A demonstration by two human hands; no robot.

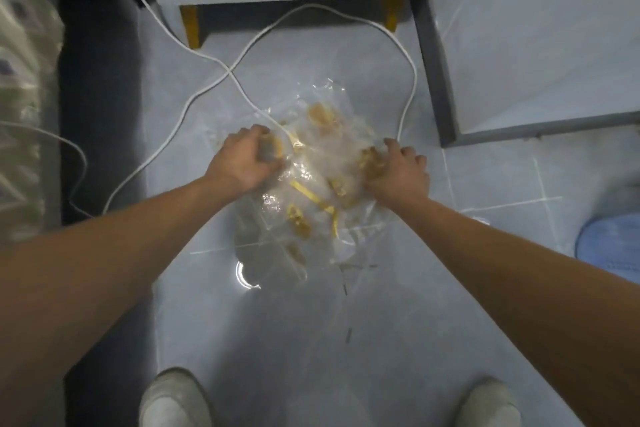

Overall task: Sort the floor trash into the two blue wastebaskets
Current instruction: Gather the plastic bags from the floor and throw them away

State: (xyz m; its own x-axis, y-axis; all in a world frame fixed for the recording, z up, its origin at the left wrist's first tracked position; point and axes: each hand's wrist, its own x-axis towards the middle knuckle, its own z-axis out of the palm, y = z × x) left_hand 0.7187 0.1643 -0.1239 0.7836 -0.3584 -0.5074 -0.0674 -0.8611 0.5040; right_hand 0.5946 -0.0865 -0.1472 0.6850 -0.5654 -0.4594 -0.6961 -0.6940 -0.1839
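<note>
On the tiled floor (304, 340), both hands' fingers (258, 132) clench crumpled clear plastic (322, 156).

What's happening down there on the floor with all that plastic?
A person is bent over a heap of crumpled clear plastic wrap mixed with yellowish-brown scraps and yellow strips on the tiled floor. The left hand is closed around a roll-shaped piece at the heap's left edge, and the right hand presses on its right side. A white cable loops around and under the pile. One blue wastebasket shows at the right edge; nothing has gone in yet that I can see.
</note>
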